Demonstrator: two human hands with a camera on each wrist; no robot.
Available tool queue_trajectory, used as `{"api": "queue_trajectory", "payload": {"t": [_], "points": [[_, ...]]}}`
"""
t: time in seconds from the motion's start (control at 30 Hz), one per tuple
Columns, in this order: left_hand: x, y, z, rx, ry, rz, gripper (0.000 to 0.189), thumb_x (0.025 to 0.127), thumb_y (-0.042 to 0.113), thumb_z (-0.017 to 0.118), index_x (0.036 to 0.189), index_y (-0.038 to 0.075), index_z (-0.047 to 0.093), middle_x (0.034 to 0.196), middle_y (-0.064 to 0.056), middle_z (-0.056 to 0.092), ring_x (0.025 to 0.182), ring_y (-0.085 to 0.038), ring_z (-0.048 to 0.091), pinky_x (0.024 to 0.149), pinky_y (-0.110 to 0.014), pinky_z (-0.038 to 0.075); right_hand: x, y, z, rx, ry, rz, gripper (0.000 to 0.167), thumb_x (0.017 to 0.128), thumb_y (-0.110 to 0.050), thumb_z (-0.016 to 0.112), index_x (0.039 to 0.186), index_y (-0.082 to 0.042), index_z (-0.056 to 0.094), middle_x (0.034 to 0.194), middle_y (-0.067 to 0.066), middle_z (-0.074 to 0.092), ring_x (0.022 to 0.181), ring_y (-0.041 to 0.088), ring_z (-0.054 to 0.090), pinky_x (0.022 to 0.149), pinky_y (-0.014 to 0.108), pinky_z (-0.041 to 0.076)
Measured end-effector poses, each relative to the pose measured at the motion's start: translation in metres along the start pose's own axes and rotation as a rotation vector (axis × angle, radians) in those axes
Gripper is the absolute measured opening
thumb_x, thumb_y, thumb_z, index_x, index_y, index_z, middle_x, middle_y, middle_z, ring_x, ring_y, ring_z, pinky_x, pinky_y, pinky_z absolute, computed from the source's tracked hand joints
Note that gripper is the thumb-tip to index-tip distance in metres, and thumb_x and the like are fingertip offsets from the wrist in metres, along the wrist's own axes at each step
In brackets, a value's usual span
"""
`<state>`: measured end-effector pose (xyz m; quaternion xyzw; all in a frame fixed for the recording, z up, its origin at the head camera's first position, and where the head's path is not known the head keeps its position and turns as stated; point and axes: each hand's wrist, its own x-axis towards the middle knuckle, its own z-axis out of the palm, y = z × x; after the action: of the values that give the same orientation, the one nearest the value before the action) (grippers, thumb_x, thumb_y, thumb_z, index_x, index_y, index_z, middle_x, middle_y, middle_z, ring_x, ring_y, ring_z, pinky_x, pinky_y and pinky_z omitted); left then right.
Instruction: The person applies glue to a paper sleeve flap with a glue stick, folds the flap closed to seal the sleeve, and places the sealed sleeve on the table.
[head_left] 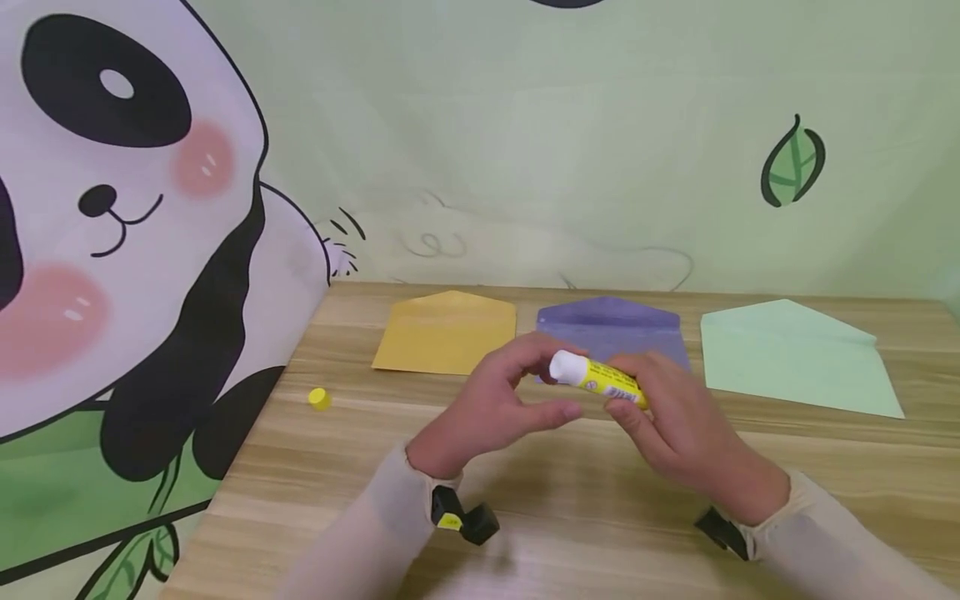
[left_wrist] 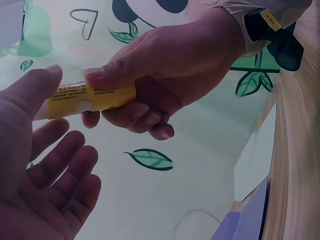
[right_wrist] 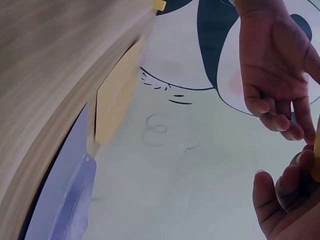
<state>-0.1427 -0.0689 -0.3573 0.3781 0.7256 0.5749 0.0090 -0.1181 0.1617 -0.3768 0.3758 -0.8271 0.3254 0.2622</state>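
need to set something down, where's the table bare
Between the yellow cap and left sleeve, and between the green envelope and right sleeve, the table is bare. Crowded: the back, with three envelopes, and the middle, beneath left hand, right hand and glue stick.

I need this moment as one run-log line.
right hand: holds glue stick; left hand: at its white end; yellow cap: on table

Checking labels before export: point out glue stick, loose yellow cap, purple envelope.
Glue stick [head_left: 609, 383]: head view, on the yellow printed barrel.
Yellow cap [head_left: 319, 399]: head view, around its middle.
Purple envelope [head_left: 600, 337]: head view, on the body below the flap.
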Motion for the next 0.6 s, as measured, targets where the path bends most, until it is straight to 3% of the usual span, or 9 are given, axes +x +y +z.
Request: {"api": "queue_trajectory", "payload": {"t": [0.1, 0.23, 0.4, 0.47, 0.6], "points": [[0.000, 0.002, 0.003, -0.052, 0.013, 0.002, 0.043, 0.083, 0.002, 0.079, 0.124, 0.007, 0.066, 0.115, -0.006, 0.067, 0.103, -0.016, 0.060, 0.089, -0.041, 0.053, 0.000, -0.002, 0.001, 0.007, 0.003, -0.003, 0.051, 0.106, -0.050, 0.033, 0.116, -0.006, 0.058, 0.084, -0.008, 0.055, 0.079, 0.009, 0.049, 0.068, 0.029, 0.042], [-0.001, 0.003, 0.007, -0.097, 0.052, 0.016, 0.034, 0.085, 0.001, 0.077, 0.118, 0.005, 0.069, 0.109, -0.008, 0.068, 0.100, -0.017, 0.061, 0.087, -0.038, 0.053, -0.001, -0.005, 0.001, 0.032, -0.007, 0.011, 0.049, 0.105, -0.050, 0.037, 0.117, -0.007, 0.058, 0.088, -0.008, 0.057, 0.082, 0.009, 0.051, 0.070, 0.029, 0.043], [-0.002, 0.003, 0.012, -0.116, 0.104, 0.034, 0.028, 0.085, 0.000, 0.076, 0.113, 0.004, 0.070, 0.105, -0.010, 0.070, 0.095, -0.017, 0.063, 0.084, -0.034, 0.055, -0.005, -0.007, 0.000, 0.055, -0.013, 0.059, 0.040, 0.101, -0.034, 0.060, 0.128, -0.005, 0.056, 0.103, -0.002, 0.064, 0.090, 0.011, 0.056, 0.077, 0.027, 0.048], [-0.002, 0.003, 0.012, -0.120, 0.126, 0.026, 0.028, 0.085, -0.001, 0.076, 0.112, 0.002, 0.070, 0.104, -0.013, 0.070, 0.092, -0.016, 0.064, 0.084, -0.034, 0.056, -0.007, -0.006, -0.001, 0.079, 0.004, 0.092, 0.043, 0.093, -0.019, 0.071, 0.129, -0.002, 0.056, 0.108, 0.001, 0.065, 0.092, 0.011, 0.057, 0.082, 0.022, 0.048], [-0.004, 0.003, 0.013, -0.120, 0.171, 0.014, 0.027, 0.084, -0.001, 0.076, 0.111, 0.000, 0.070, 0.101, -0.016, 0.072, 0.088, -0.014, 0.066, 0.087, -0.036, 0.056, -0.010, -0.002, 0.002, 0.170, 0.101, 0.081, 0.043, 0.093, -0.024, 0.073, 0.120, 0.005, 0.057, 0.102, 0.004, 0.065, 0.093, 0.009, 0.060, 0.090, 0.012, 0.046]]}}
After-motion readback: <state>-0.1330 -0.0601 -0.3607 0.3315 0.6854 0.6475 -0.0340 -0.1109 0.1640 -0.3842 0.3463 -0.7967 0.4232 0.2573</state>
